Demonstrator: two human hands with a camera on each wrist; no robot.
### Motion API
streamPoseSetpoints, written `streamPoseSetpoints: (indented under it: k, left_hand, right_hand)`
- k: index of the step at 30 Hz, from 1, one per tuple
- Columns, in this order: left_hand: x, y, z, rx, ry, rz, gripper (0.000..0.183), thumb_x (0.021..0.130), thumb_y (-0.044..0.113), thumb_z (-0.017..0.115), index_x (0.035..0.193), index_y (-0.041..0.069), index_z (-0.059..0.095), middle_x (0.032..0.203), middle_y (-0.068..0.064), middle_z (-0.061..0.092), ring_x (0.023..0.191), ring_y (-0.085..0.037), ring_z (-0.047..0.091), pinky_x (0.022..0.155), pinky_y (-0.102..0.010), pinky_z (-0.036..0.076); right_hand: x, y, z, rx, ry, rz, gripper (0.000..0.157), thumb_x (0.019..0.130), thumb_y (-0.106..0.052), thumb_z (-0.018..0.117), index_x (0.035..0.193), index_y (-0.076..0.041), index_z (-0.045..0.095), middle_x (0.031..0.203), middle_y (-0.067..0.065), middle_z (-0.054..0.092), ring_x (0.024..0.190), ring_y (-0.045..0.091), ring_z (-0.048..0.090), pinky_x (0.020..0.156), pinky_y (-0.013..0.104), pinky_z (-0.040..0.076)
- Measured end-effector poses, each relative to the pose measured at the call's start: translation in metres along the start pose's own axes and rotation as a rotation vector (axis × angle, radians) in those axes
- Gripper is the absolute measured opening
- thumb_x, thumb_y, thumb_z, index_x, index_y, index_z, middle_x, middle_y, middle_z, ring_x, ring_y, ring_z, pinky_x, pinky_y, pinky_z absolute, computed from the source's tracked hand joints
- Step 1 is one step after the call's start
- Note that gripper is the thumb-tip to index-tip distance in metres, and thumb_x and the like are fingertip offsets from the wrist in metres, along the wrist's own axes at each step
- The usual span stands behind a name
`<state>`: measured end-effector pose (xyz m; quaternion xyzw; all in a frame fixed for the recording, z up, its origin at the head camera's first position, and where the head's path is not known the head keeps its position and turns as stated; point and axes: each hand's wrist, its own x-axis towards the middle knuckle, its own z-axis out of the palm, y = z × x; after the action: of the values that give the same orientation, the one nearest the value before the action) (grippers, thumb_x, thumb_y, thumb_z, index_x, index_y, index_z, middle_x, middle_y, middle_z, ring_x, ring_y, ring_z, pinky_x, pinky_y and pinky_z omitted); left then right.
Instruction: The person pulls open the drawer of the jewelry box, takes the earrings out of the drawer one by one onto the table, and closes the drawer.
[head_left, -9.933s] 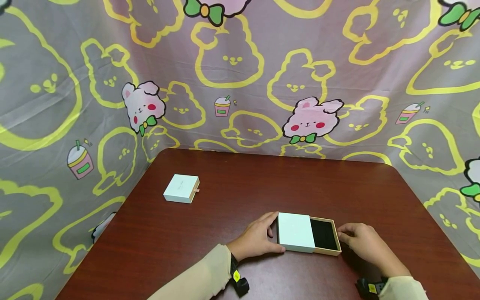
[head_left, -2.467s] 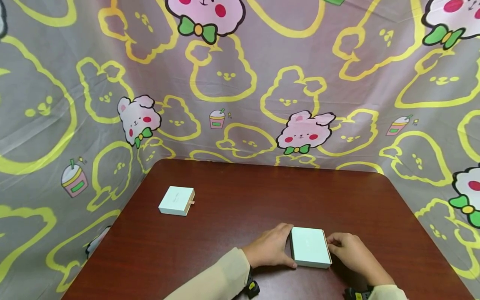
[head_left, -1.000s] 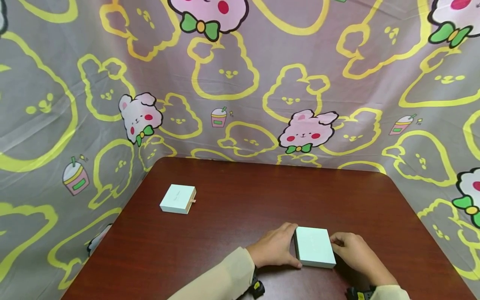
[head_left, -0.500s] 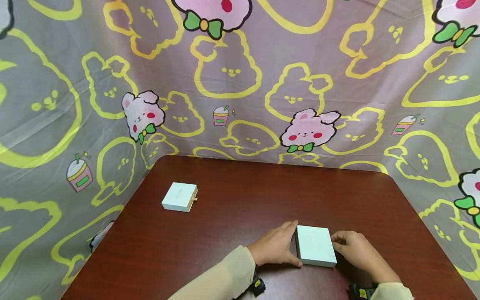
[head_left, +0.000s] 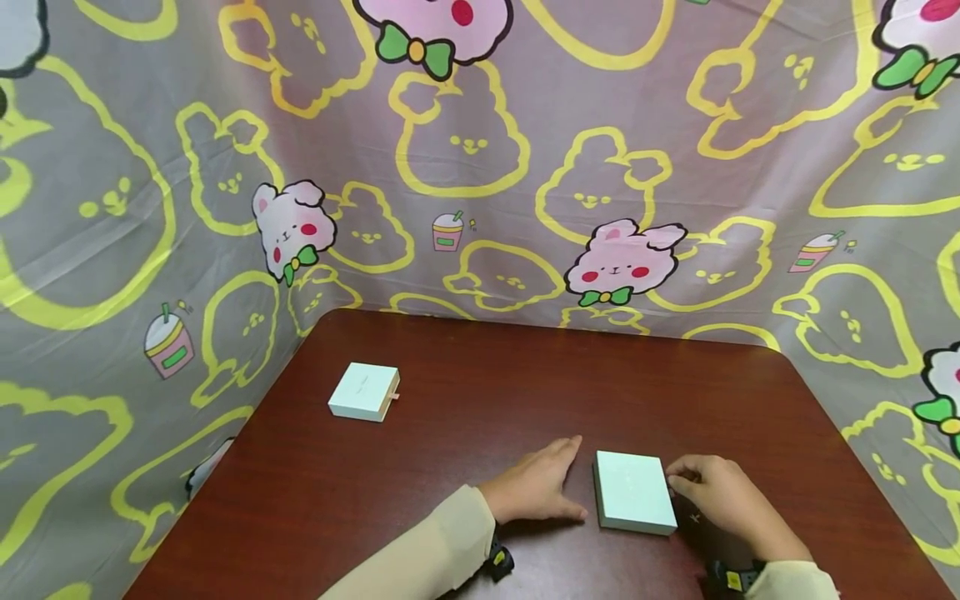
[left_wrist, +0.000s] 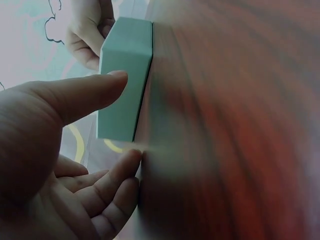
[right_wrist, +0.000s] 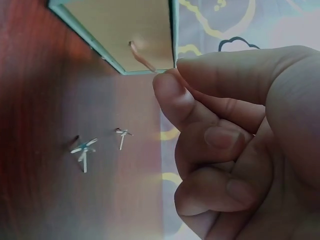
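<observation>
A pale mint drawer box lies on the brown table with its drawer pushed in. My left hand is just left of the box, fingers and thumb stretched out, a gap between them and its side. My right hand is at the right side, its fingers curled. In the right wrist view a pink ribbon tab sticks out of the tan drawer front, its end close to my index fingertip. Two small pieces with star-like heads and thin stems, resembling stud earrings, are on the table below that hand.
A second, similar mint box stands toward the table's far left, a ribbon tab on its right side. A patterned cloth hangs behind and beside the brown table.
The drawer, partly out in the oldest frame, has slid inside its sleeve. Since half a second ago my left hand has come off the box leftward, and my right fingers have shifted slightly away.
</observation>
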<state>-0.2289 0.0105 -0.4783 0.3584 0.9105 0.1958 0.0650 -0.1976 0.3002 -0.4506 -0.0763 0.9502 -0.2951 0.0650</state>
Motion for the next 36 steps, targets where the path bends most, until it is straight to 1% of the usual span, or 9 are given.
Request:
streamPoseSetpoints:
  k: [4, 7, 10, 16, 20, 27, 29, 33, 36]
  left_hand:
    - [-0.004, -0.008, -0.005, -0.011, -0.007, -0.004, 0.100, 0.082, 0.053, 0.073, 0.154, 0.003, 0.024, 0.153, -0.010, 0.033, 0.138, -0.018, 0.033, 0.107, -0.034, 0.033]
    - [-0.008, -0.014, -0.009, -0.029, -0.018, -0.022, 0.097, 0.085, 0.053, 0.070, 0.154, 0.004, 0.022, 0.155, -0.010, 0.030, 0.139, -0.018, 0.031, 0.107, -0.036, 0.032]
    - [-0.013, -0.021, -0.014, -0.039, -0.023, -0.042, 0.094, 0.087, 0.052, 0.068, 0.155, 0.005, 0.022, 0.155, -0.010, 0.029, 0.140, -0.019, 0.031, 0.107, -0.038, 0.033]
    - [-0.022, -0.033, -0.020, -0.027, 0.012, -0.076, 0.090, 0.088, 0.050, 0.067, 0.154, 0.005, 0.026, 0.154, -0.010, 0.033, 0.139, -0.020, 0.033, 0.107, -0.039, 0.033]
    - [-0.027, -0.039, -0.025, -0.024, 0.021, -0.088, 0.089, 0.089, 0.048, 0.067, 0.153, 0.003, 0.026, 0.154, -0.011, 0.033, 0.139, -0.021, 0.033, 0.108, -0.039, 0.032]
    - [-0.037, -0.047, -0.036, -0.011, 0.043, -0.091, 0.086, 0.090, 0.045, 0.067, 0.153, 0.003, 0.027, 0.151, -0.011, 0.037, 0.136, -0.021, 0.037, 0.106, -0.038, 0.034]
    - [-0.040, -0.049, -0.040, -0.013, 0.051, -0.094, 0.085, 0.090, 0.044, 0.067, 0.153, 0.003, 0.027, 0.150, -0.012, 0.038, 0.135, -0.020, 0.038, 0.106, -0.038, 0.035]
    - [-0.047, -0.057, -0.048, -0.009, 0.068, -0.112, 0.083, 0.091, 0.043, 0.067, 0.153, 0.003, 0.028, 0.149, -0.012, 0.039, 0.131, -0.018, 0.042, 0.105, -0.039, 0.036]
    - [-0.054, -0.067, -0.054, -0.030, 0.081, -0.136, 0.083, 0.090, 0.042, 0.067, 0.152, 0.004, 0.029, 0.147, -0.011, 0.041, 0.109, -0.011, 0.057, 0.099, -0.037, 0.041]
  right_hand:
    - [0.001, -0.003, -0.002, 0.008, 0.006, 0.002, 0.007, 0.093, -0.013, 0.066, 0.094, -0.012, 0.072, 0.080, -0.005, 0.066, 0.071, 0.011, 0.058, 0.061, 0.033, 0.046]
    - [0.002, -0.007, -0.004, 0.018, 0.012, 0.010, 0.006, 0.093, -0.012, 0.065, 0.092, -0.013, 0.072, 0.078, -0.004, 0.065, 0.071, 0.011, 0.059, 0.061, 0.032, 0.047]
    - [0.004, -0.011, -0.005, 0.023, 0.008, 0.006, 0.007, 0.094, -0.013, 0.065, 0.094, -0.013, 0.072, 0.081, -0.004, 0.066, 0.074, 0.013, 0.060, 0.062, 0.033, 0.047]
    - [0.007, -0.018, -0.009, 0.023, 0.010, 0.000, 0.010, 0.095, -0.017, 0.063, 0.097, -0.012, 0.071, 0.086, -0.003, 0.066, 0.075, 0.014, 0.059, 0.061, 0.035, 0.046]
    - [0.011, -0.022, -0.006, 0.018, 0.016, -0.009, 0.009, 0.095, -0.016, 0.064, 0.098, -0.012, 0.072, 0.086, -0.003, 0.066, 0.074, 0.014, 0.058, 0.060, 0.034, 0.046]
    - [0.014, -0.030, -0.001, 0.060, 0.011, -0.022, 0.010, 0.095, -0.015, 0.064, 0.099, -0.011, 0.071, 0.088, 0.000, 0.066, 0.067, 0.017, 0.058, 0.057, 0.032, 0.046]
    - [0.015, -0.032, -0.001, 0.077, 0.006, -0.014, 0.010, 0.095, -0.015, 0.064, 0.100, -0.010, 0.071, 0.086, 0.001, 0.066, 0.064, 0.018, 0.058, 0.054, 0.032, 0.046]
    - [0.018, -0.038, 0.001, 0.063, 0.009, -0.036, 0.009, 0.095, -0.015, 0.064, 0.099, -0.012, 0.072, 0.086, -0.001, 0.066, 0.066, 0.017, 0.057, 0.054, 0.032, 0.046]
    - [0.022, -0.042, 0.003, 0.039, 0.019, -0.075, 0.008, 0.094, -0.017, 0.065, 0.097, -0.015, 0.072, 0.091, -0.002, 0.067, 0.074, 0.015, 0.056, 0.059, 0.033, 0.045]
